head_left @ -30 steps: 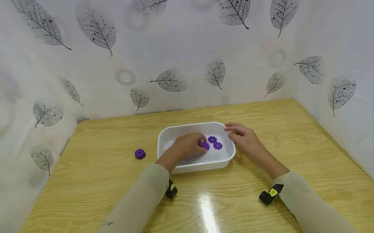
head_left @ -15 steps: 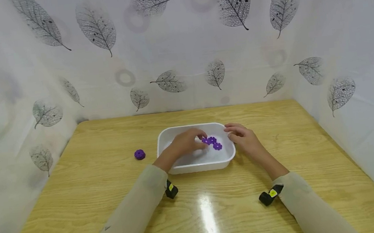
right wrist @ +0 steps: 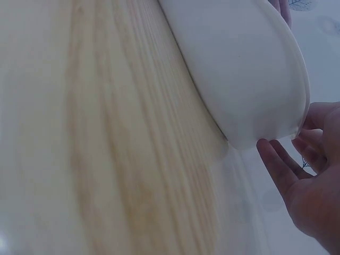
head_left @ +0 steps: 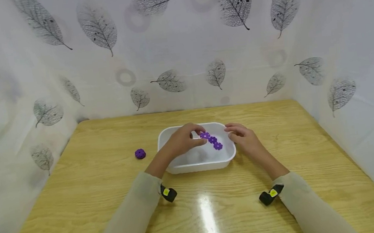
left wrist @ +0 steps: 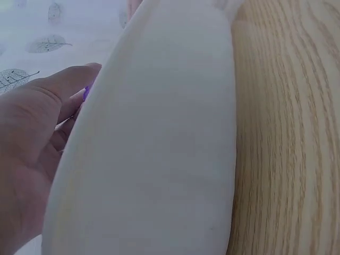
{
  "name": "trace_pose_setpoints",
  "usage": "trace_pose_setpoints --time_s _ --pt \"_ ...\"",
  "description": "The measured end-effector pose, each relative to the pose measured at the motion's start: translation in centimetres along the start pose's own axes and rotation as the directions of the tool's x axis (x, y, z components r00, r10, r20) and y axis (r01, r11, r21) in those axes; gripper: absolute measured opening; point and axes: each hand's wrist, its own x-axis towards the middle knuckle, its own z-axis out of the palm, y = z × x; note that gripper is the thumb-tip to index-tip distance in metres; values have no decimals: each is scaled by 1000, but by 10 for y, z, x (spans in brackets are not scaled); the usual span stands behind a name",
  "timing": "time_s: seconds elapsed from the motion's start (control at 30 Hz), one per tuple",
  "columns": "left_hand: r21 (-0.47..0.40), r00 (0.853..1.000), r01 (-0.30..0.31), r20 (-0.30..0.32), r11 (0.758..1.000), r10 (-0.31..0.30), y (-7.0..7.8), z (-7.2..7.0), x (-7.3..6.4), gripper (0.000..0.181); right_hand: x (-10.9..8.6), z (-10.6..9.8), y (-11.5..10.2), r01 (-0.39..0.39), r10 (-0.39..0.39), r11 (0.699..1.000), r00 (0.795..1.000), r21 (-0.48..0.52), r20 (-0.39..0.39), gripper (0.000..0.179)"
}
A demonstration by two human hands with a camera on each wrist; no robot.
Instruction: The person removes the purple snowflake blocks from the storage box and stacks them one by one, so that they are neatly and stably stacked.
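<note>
A white plastic tray (head_left: 182, 166) with a raised rim stands on the wooden table. Inside it, two purple flower-shaped discs, one being the dark purple disc (head_left: 212, 139) and the other a lighter disc (head_left: 218, 146), lie in a slanted row. My left hand (head_left: 180, 141) reaches over the near rim and pinches another purple flower-shaped disc (head_left: 205, 135) at the row's far end. In the left wrist view, the sleeve covers most of that hand. My right hand (head_left: 246, 140) holds the tray's right end, its fingertips (right wrist: 262, 143) against the outer wall.
Left of the tray, a small stack of purple flower-shaped discs (head_left: 140, 153) sits on the wooden table (head_left: 94, 188). A white leaf-patterned cloth (head_left: 179, 48) encloses the table at the back and sides. Small black wrist cameras (head_left: 268, 195) hang under both sleeves.
My left hand has carried its disc toward the far side of the tray, lining it up with the two lying discs. The right hand and the tray have stayed in place.
</note>
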Motion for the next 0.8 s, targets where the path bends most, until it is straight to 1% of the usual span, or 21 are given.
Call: trace_pose_setpoints --time_s 0.13,0.2,0.33,0.47,0.57,0.8 --pt "-21 1000 -1 -25 1000 0 0 -2 -9 36 0 0 0 0 0 1000 1000 5 0 33" --pt "-38 999 -23 -40 999 22 -1 -3 -15 34 1 0 1 1 -1 1000 1000 6 5 33" --pt "-68 994 -88 -70 994 83 -5 -6 -26 32 2 0 1 -2 2 1000 1000 6 1 33" --pt "-89 991 -110 -91 990 102 -13 -9 -37 33 2 0 1 -1 1 1000 1000 4 0 33" --pt "-101 990 -96 -111 990 84 -20 -14 -44 33 1 0 1 3 -3 1000 1000 6 2 33" --pt "-120 987 -43 -156 992 24 -33 -33 -58 35 0 0 2 8 -8 1000 1000 8 9 35"
